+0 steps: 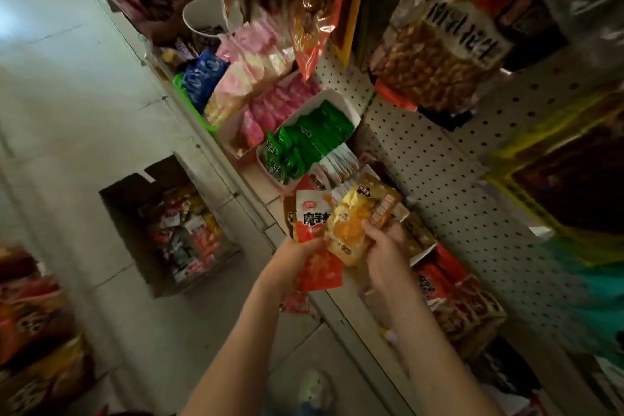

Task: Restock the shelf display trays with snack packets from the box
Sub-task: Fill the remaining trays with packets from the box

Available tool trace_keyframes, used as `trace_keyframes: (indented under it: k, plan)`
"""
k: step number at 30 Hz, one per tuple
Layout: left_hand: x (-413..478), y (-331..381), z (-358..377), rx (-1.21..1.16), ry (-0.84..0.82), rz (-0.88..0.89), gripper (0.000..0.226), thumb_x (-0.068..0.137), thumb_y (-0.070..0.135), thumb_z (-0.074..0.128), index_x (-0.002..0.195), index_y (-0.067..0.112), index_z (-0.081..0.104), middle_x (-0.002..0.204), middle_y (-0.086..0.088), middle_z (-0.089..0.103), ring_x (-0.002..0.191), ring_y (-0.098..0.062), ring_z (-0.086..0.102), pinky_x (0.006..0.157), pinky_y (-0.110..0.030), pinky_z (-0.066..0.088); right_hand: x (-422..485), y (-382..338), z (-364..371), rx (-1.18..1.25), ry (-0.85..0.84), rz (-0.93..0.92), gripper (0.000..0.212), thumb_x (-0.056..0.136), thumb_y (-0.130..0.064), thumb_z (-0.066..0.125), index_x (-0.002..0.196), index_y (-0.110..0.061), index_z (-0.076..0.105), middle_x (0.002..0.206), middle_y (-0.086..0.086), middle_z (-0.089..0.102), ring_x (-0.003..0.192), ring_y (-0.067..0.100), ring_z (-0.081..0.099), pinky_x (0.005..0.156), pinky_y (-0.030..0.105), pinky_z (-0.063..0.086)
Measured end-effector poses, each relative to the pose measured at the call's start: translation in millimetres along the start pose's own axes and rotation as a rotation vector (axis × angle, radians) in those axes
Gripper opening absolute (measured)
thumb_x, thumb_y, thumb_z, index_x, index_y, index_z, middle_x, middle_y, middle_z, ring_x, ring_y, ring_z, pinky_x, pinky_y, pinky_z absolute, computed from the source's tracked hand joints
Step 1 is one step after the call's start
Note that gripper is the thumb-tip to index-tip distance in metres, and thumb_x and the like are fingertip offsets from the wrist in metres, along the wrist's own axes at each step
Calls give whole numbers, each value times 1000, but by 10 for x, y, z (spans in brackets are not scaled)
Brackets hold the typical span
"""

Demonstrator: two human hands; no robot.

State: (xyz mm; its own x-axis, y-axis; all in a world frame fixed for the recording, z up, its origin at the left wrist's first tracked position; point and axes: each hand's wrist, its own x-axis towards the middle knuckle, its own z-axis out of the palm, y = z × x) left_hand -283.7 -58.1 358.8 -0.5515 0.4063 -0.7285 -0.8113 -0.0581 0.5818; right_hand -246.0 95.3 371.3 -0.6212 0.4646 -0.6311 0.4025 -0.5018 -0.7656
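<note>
My left hand (pixel 297 255) grips a bunch of red-and-white snack packets (pixel 315 223) in front of the shelf edge. My right hand (pixel 383 246) pinches a yellow-gold packet (pixel 358 219) right beside them, over a partly hidden display tray (pixel 423 253). On the shelf behind stand white trays: one with green packets (pixel 314 135), one with pink packets (pixel 273 111). The open cardboard box (pixel 169 223) of mixed snack packets sits on the floor to the left, below the shelf.
Red and brown packets (pixel 452 294) fill trays to the right of my hands. Large snack bags (pixel 435 54) hang from the pegboard (pixel 449 179) above the shelf. A white cup (pixel 202 18) and blue packets (pixel 202 78) stand farther along. More bags (pixel 30 314) crowd the lower left.
</note>
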Motion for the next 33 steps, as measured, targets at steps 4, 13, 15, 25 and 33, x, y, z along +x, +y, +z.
trace_keyframes:
  k: [4, 13, 15, 25, 33]
  plan:
    - [182, -138, -28, 195, -43, -4, 27, 85, 20, 70, 110, 15, 59, 102, -8, 71, 92, -25, 70, 81, -42, 57, 197, -119, -354, -272, 46, -37, 54, 67, -27, 80, 114, -10, 60, 110, 9, 69, 101, 26, 66, 89, 45, 52]
    - [524, -480, 38, 120, 3, 37, 33, 88, 17, 67, 120, 16, 57, 105, -3, 72, 92, -20, 71, 77, -37, 57, 385, 12, -806, -703, 329, -144, 62, 83, -12, 72, 137, -4, 43, 121, 3, 54, 113, 23, 53, 81, 26, 44]
    - [542, -558, 103, 56, 7, 30, 35, 87, 14, 67, 121, 15, 57, 105, -4, 72, 92, -20, 71, 73, -35, 56, 415, 136, -811, -786, 317, -163, 45, 82, -13, 73, 122, -7, 53, 108, 3, 59, 102, 23, 59, 68, 22, 46]
    - [562, -826, 177, -3, 41, -35, 26, 86, 18, 68, 106, 24, 53, 105, -3, 68, 92, -21, 66, 73, -38, 54, 492, 395, -982, -933, 446, -305, 31, 81, -12, 73, 94, -25, 48, 98, 4, 59, 99, 27, 59, 73, 39, 55]
    - [545, -895, 93, -81, 0, -53, 37, 85, 12, 68, 119, 19, 54, 110, -8, 70, 99, -27, 68, 83, -46, 55, 589, 409, -881, -756, 486, -352, 24, 84, -10, 70, 77, -17, 48, 86, -4, 59, 83, 9, 61, 86, 37, 52]
